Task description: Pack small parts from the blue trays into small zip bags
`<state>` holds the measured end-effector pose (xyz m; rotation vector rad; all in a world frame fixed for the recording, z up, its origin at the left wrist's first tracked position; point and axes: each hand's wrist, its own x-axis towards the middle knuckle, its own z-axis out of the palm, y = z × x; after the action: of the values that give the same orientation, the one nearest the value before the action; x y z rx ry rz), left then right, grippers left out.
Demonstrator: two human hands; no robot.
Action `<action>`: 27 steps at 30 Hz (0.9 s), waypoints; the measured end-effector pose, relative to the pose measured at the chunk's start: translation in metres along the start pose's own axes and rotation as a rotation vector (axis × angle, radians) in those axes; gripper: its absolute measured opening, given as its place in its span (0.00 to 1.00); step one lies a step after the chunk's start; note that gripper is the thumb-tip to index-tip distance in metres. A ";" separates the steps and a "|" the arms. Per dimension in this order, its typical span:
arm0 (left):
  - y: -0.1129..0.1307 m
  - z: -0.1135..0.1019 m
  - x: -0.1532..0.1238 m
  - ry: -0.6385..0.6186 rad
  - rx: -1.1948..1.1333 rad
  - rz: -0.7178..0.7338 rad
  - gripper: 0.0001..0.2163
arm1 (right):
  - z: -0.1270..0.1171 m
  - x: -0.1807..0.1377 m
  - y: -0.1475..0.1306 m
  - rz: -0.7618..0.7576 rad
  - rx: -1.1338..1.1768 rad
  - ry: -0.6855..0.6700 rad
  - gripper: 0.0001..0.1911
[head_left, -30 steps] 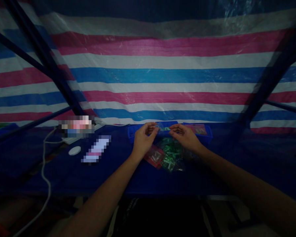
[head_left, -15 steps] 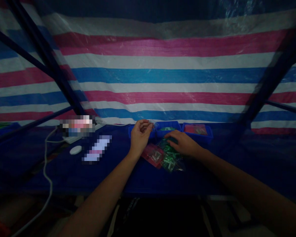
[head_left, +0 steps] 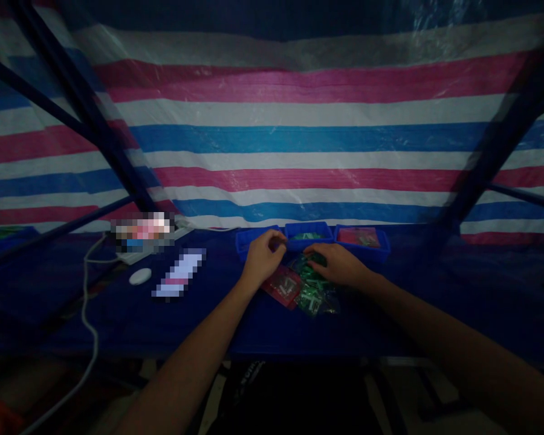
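My left hand (head_left: 266, 257) hovers beside the pile, just in front of the left blue bin (head_left: 247, 243). Its fingers curve with a gap between thumb and forefinger, and nothing shows in them. My right hand (head_left: 338, 263) rests at the back right of a heap of small clear plastic bags with green contents (head_left: 312, 296). Its thumb and forefinger curl around a dark green bag (head_left: 315, 258), mostly covered by the hand. A red-backed bag with small metallic parts (head_left: 284, 286) lies left of the heap, below my left hand.
The middle blue bin (head_left: 309, 234) contains green pieces; the right bin (head_left: 361, 238) has red bags. On the left lie a white round object (head_left: 140, 277), a blurred phone-like slab (head_left: 179, 273), a power strip (head_left: 156, 244) and a white cable (head_left: 87, 308). A striped sheet (head_left: 299, 139) hangs behind.
My left hand has come back from over the left bin toward the heap, and the clear bag at its fingertips is gone from them. My right hand has barely moved.
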<state>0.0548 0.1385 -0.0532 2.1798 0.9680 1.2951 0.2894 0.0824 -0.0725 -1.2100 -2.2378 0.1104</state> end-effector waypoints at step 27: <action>0.028 0.013 -0.009 -0.120 -0.009 0.141 0.06 | 0.006 0.007 0.000 0.272 0.896 0.316 0.22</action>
<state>0.0730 0.1132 -0.0467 2.3253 0.7731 1.2109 0.2825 0.0893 -0.0742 -0.9126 -1.4479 0.8597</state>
